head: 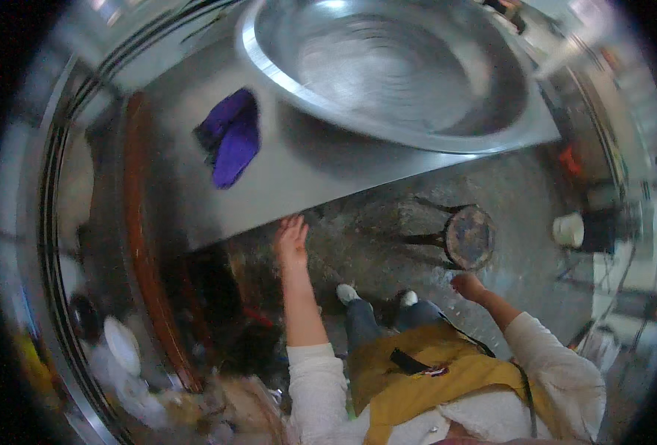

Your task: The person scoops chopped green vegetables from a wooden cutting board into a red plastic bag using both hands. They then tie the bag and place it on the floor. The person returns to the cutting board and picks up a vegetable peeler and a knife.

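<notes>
My left hand (292,240) is at the near edge of a metal table (272,197), its fingers apart and nothing in it; whether the fingertips touch the edge cannot be told. A purple cloth item with a dark end (236,142) lies on the table beyond that hand. At the back, a large round metal basin (384,72) rests on the tabletop. My right hand (468,286) hangs low over the floor, close in view to a round stool (470,237), its fingers curled; nothing is visible in it.
A reddish-brown beam (139,222) runs along the left side of the table. Cluttered items, among them a white oval object (122,346), stand at lower left. A white bucket-like container (568,230) is at the right, with an orange object (570,161) further back.
</notes>
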### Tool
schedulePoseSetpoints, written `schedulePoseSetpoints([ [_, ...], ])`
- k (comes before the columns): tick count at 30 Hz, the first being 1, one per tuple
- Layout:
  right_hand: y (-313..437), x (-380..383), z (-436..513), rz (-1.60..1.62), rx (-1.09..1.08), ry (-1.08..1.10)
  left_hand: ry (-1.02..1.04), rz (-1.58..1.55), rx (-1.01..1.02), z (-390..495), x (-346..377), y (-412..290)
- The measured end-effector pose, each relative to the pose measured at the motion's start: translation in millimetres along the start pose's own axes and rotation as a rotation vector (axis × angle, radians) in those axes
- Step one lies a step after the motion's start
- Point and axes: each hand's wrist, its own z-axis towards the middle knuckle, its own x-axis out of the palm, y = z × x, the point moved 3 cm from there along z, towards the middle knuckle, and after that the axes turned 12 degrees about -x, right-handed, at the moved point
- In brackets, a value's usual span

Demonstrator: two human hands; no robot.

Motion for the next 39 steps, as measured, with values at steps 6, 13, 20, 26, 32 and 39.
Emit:
schedulePoseSetpoints([
  [6,17,183,-170,0.567,0.542,0.012,-0.325,0.046,0.011,3,34,104],
  [13,88,388,-390,0.932,0.87,0.34,0.199,0.795,-0.794,-102,178,457],
  [20,36,499,-505,0.97,1.158,-0.283,0.511,1.124,-0.905,-230,364,661],
  [26,-84,436,-567,1.141,1.434,-0.592,0.425,1.295,-0.73,-217,441,682],
  [32,-195,421,-567,1.257,1.193,-0.526,0.08,0.954,-0.776,-103,438,687],
  [39,-327,409,-617,1.277,1.181,-0.278,0.062,0.999,-0.753,-1,596,815],
])
